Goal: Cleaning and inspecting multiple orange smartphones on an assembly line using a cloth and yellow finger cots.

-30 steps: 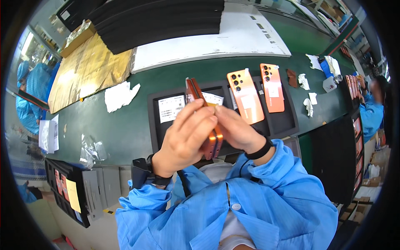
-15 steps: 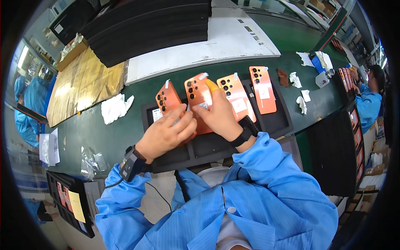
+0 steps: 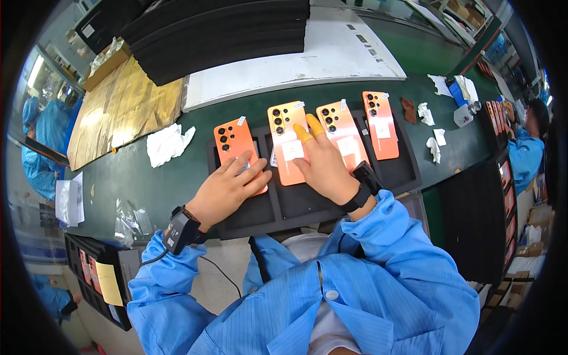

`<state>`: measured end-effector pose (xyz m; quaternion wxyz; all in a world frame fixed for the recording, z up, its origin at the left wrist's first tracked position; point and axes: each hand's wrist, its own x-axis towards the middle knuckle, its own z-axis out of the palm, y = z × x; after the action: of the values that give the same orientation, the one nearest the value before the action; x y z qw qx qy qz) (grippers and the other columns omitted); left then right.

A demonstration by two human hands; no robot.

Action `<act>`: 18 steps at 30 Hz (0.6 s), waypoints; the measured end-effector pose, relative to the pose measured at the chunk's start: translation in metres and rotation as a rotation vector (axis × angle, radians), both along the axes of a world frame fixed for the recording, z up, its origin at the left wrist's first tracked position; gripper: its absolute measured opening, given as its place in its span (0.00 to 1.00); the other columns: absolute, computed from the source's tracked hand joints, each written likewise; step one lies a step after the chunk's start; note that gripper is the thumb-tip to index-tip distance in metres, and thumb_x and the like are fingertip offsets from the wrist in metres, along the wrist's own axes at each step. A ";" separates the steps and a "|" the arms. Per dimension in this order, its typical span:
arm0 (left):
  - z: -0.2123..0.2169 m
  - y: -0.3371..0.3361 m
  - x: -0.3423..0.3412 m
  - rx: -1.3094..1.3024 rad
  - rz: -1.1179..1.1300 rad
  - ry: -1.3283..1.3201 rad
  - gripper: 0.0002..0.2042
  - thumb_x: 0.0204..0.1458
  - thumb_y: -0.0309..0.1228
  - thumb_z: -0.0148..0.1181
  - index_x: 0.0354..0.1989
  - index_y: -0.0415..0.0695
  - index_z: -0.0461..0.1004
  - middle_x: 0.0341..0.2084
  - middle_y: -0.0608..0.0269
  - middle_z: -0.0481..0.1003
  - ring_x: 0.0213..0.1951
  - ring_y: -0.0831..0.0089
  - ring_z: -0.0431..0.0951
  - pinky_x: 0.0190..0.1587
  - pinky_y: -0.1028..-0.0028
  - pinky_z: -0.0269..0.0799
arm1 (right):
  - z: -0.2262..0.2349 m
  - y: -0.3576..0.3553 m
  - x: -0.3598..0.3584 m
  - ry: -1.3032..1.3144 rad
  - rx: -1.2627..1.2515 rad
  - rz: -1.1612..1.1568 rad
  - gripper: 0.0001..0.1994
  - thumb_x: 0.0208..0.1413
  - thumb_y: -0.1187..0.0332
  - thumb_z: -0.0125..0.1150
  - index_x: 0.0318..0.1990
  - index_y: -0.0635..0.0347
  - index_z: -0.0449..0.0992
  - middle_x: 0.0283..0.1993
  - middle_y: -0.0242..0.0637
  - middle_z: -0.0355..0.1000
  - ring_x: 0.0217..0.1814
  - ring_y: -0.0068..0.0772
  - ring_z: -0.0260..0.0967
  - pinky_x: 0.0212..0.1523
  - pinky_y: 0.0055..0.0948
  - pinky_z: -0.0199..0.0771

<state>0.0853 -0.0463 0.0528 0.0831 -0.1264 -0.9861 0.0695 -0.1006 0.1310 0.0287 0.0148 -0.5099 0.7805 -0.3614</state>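
Several orange phone back covers lie face up side by side on a black foam tray (image 3: 307, 204). My left hand (image 3: 228, 186) rests flat on the lower part of the leftmost cover (image 3: 232, 139). My right hand (image 3: 322, 163), with yellow finger cots on two fingers, lies on the second cover (image 3: 284, 127) and touches the third cover (image 3: 338, 127). The fourth cover (image 3: 380, 124) lies untouched at the right. Both wrists wear black straps, and the left one has a cord.
Crumpled white wipes (image 3: 167, 144) lie left of the tray, more at the right (image 3: 435, 151). Black foam sheets (image 3: 219, 35) and a white board (image 3: 331, 56) sit at the back, gold foil (image 3: 121, 109) at the left. Other people in blue work at both sides.
A second ago both hands held a cover up near my chest. They have since lowered it onto the tray, and now rest flat on the covers.
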 end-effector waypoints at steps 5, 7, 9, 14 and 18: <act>0.011 0.002 0.010 0.160 0.091 -0.136 0.32 0.47 0.20 0.56 0.65 0.48 0.67 0.65 0.58 0.66 0.65 0.51 0.65 0.65 0.56 0.65 | -0.011 0.024 -0.005 0.269 0.153 0.152 0.33 0.53 0.63 0.69 0.66 0.62 0.66 0.71 0.56 0.55 0.74 0.60 0.51 0.68 0.55 0.59; 0.009 0.007 0.014 0.209 0.133 -0.121 0.33 0.45 0.18 0.55 0.65 0.46 0.67 0.64 0.56 0.67 0.64 0.50 0.66 0.65 0.56 0.64 | -0.003 0.031 -0.001 0.285 0.319 0.169 0.33 0.55 0.58 0.67 0.67 0.59 0.66 0.73 0.49 0.56 0.77 0.58 0.46 0.70 0.65 0.51; 0.007 0.014 0.011 0.251 0.152 -0.104 0.33 0.44 0.15 0.54 0.65 0.44 0.67 0.63 0.54 0.68 0.64 0.48 0.66 0.65 0.55 0.64 | -0.005 0.034 -0.003 0.286 0.306 0.162 0.33 0.55 0.57 0.67 0.66 0.59 0.67 0.73 0.48 0.56 0.78 0.58 0.45 0.69 0.67 0.50; -0.007 0.077 -0.006 0.597 0.311 0.075 0.28 0.51 0.23 0.58 0.64 0.38 0.66 0.61 0.47 0.69 0.63 0.43 0.66 0.65 0.54 0.63 | -0.014 0.031 -0.005 0.254 0.193 0.170 0.31 0.55 0.56 0.66 0.64 0.60 0.69 0.70 0.47 0.60 0.77 0.57 0.47 0.69 0.64 0.52; -0.018 0.121 -0.017 0.523 0.370 0.077 0.32 0.51 0.32 0.65 0.66 0.40 0.65 0.64 0.49 0.66 0.67 0.44 0.60 0.67 0.53 0.59 | -0.016 0.042 -0.008 0.124 0.011 0.138 0.29 0.54 0.63 0.67 0.63 0.60 0.68 0.68 0.51 0.61 0.73 0.60 0.53 0.67 0.59 0.58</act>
<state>0.0686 0.0748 0.0353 0.1362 0.0834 -0.9729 -0.1675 -0.1083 0.1731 0.0128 -0.0056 -0.5838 0.7448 -0.3231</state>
